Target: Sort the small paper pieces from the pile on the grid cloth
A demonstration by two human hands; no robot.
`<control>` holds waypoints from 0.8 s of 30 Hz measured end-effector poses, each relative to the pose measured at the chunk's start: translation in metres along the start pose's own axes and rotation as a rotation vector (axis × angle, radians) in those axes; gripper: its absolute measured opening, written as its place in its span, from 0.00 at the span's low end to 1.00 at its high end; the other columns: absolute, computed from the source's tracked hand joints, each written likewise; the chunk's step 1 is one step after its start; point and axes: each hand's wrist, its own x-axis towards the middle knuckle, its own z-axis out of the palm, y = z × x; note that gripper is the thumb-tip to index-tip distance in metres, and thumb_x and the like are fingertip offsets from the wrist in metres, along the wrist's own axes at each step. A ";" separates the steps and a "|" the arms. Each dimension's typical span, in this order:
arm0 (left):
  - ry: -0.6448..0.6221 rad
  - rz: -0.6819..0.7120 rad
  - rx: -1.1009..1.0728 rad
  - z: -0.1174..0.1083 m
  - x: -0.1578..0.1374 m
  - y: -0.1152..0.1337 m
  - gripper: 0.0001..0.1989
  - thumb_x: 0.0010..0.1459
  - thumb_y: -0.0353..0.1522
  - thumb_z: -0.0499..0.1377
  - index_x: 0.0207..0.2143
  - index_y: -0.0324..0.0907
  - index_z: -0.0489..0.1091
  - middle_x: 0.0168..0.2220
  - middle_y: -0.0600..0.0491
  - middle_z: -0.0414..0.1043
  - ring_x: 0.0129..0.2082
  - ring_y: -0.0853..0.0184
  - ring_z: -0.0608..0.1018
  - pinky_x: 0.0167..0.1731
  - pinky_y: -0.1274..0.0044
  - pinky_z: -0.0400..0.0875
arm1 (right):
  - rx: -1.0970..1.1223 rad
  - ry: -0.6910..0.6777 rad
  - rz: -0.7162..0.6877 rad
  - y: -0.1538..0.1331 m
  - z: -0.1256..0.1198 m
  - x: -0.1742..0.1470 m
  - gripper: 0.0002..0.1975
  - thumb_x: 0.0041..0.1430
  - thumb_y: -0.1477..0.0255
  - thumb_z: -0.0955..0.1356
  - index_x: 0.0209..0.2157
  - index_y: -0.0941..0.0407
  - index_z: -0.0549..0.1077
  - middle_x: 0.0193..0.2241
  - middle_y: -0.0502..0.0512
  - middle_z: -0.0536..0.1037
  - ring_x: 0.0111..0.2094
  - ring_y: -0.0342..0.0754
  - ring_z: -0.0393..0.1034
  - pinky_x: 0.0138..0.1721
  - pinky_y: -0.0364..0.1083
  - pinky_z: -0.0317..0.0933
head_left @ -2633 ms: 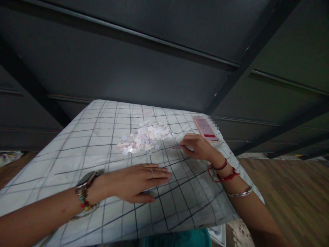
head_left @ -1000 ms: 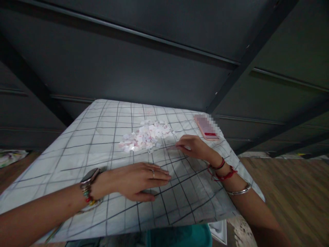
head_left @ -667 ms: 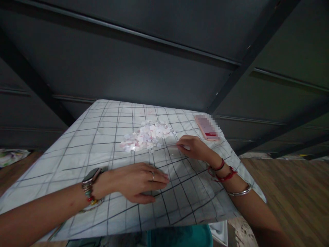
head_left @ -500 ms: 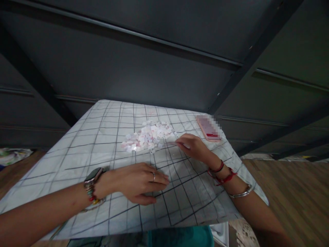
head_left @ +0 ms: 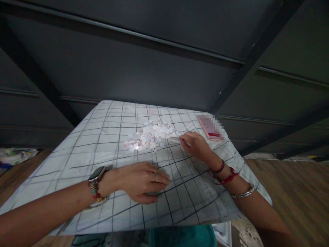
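Note:
A pile of small white and pinkish pieces point(head_left: 151, 135), like bits of cut paper or plastic, lies spread on a white checked cloth point(head_left: 92, 147). At the right edge of the pile my right hand point(head_left: 194, 144) is closed in a pinch on a thin, pale, narrow tool point(head_left: 175, 139). Its tip points left toward the pieces; its exact kind is too faint to make out. My left hand point(head_left: 142, 181) rests palm down on the cloth, nearer to me than the pile, fingers stretched out and nothing held.
A phone in a pink case point(head_left: 209, 128) lies at the cloth's right side. Dark panels point(head_left: 144, 68) rise behind the table. Below the front edge are a teal container point(head_left: 182, 236) and a white tray point(head_left: 224, 233). Wooden floor point(head_left: 295, 185) shows at right.
The whole view has shifted slightly. My right hand has barely moved beside the pile, still pinching the thin tool, which now lies at a slightly different angle. My left hand stays resting.

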 end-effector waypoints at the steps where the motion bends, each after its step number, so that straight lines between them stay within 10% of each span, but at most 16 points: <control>1: -0.003 0.008 0.027 -0.001 0.000 0.000 0.14 0.58 0.35 0.48 0.41 0.37 0.67 0.44 0.45 0.70 0.43 0.63 0.73 0.40 0.74 0.69 | -0.017 -0.013 0.012 0.000 0.000 0.000 0.07 0.55 0.76 0.62 0.27 0.58 0.71 0.26 0.54 0.72 0.30 0.46 0.64 0.36 0.45 0.55; 12: 0.025 -0.431 0.336 -0.084 -0.039 -0.023 0.18 0.61 0.34 0.47 0.54 0.43 0.58 0.55 0.49 0.60 0.53 0.63 0.64 0.52 0.69 0.59 | 0.168 0.040 -0.067 0.008 0.001 -0.002 0.07 0.55 0.76 0.61 0.29 0.59 0.71 0.26 0.54 0.71 0.29 0.43 0.64 0.33 0.42 0.56; 15: 0.228 -0.642 0.384 -0.082 -0.063 -0.042 0.17 0.62 0.34 0.45 0.53 0.42 0.58 0.55 0.48 0.58 0.53 0.62 0.64 0.52 0.68 0.59 | 0.166 -0.044 -0.120 0.005 -0.001 -0.002 0.07 0.56 0.76 0.61 0.30 0.58 0.71 0.26 0.53 0.71 0.30 0.43 0.64 0.33 0.42 0.56; 24: 0.080 -0.701 0.261 -0.049 -0.079 -0.051 0.37 0.58 0.43 0.51 0.62 0.42 0.34 0.63 0.46 0.34 0.61 0.55 0.43 0.58 0.63 0.47 | 0.291 -0.093 -0.209 -0.013 -0.009 -0.004 0.08 0.59 0.73 0.60 0.33 0.58 0.70 0.28 0.53 0.72 0.30 0.42 0.64 0.32 0.41 0.57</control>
